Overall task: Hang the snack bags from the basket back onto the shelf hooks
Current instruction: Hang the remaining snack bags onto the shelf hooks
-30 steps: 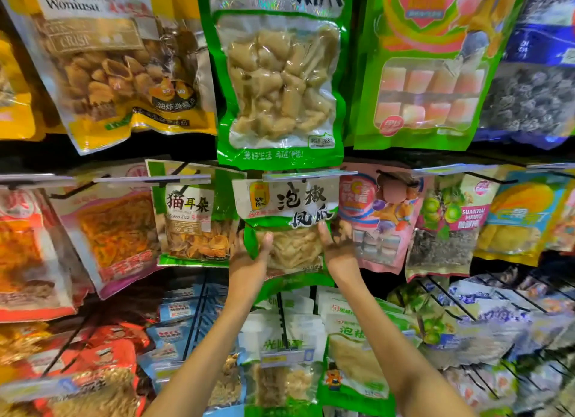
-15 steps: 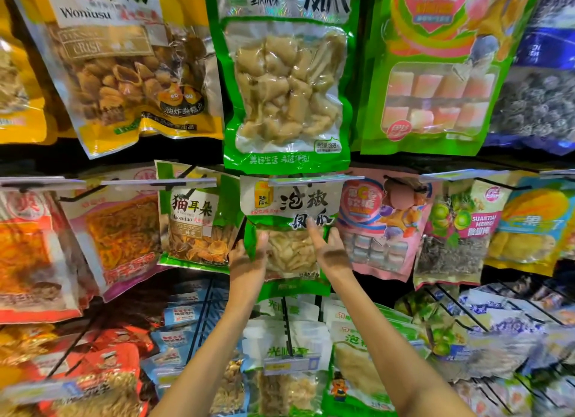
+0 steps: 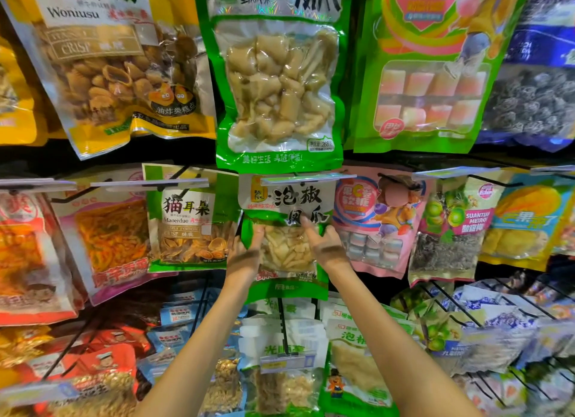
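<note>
A green snack bag [image 3: 287, 205] with a white label and pale chicken-feet pieces hangs in the middle row, its top right under the clear price strip of a shelf hook [image 3: 308, 178]. My left hand [image 3: 245, 255] holds the bag's left edge with the thumb on the front. My right hand [image 3: 326, 248] holds the right edge, its thumb reaching up onto the label. The fingers of both hands are hidden behind the bag. The basket is out of view.
Hanging bags crowd both sides: a cat-ear crisp bag [image 3: 189, 220] to the left and a pink candy bag [image 3: 376, 220] to the right. A large green bag [image 3: 280, 83] hangs just above. Black wire hooks [image 3: 281, 323] with more packs jut out below my arms.
Both hands have slid a little higher and closer together on the bag, the thumbs reaching further onto its front. The bag stays under the hook's price strip.
</note>
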Available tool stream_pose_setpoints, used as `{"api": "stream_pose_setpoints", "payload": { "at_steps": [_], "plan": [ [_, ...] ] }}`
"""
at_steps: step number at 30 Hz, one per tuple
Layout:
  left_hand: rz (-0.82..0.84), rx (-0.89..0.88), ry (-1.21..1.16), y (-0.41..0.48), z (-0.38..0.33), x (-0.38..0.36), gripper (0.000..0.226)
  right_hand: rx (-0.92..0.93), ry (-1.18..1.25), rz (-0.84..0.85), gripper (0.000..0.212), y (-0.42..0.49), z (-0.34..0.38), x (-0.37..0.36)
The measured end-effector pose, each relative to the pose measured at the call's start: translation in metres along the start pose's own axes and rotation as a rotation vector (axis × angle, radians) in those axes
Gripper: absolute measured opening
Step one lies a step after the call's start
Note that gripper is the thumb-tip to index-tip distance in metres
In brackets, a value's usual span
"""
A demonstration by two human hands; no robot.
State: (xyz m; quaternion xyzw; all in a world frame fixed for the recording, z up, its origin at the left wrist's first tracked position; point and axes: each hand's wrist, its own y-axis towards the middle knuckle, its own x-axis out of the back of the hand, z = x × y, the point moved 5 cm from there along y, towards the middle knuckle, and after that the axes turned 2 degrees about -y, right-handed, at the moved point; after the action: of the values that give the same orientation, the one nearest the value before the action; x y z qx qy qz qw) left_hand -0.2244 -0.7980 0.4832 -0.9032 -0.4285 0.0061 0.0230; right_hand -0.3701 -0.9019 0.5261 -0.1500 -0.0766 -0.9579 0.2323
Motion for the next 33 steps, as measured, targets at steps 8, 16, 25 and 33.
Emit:
{"api": "stream_pose_setpoints", "payload": {
  "at_steps": [8, 16, 25, 33],
  "plan": [
    [0.005, -0.028, 0.063, -0.014, 0.006, 0.009, 0.059, -0.009, -0.18, 0.084, 0.078, 0.004, -0.013, 0.004],
    [0.035, -0.287, 0.762, -0.049, -0.005, 0.028, 0.044, 0.171, -0.739, 0.164, 0.044, 0.004, -0.02, 0.023],
    [-0.089, -0.308, 1.405, -0.086, -0.012, 0.027, 0.029, 0.407, -1.091, 0.14, 0.041, -0.029, -0.027, 0.063],
    [-0.062, -0.31, 1.589, -0.123, -0.017, -0.033, 0.048, 0.447, -1.178, 0.121, 0.054, -0.049, -0.047, 0.139]
  ]
}}
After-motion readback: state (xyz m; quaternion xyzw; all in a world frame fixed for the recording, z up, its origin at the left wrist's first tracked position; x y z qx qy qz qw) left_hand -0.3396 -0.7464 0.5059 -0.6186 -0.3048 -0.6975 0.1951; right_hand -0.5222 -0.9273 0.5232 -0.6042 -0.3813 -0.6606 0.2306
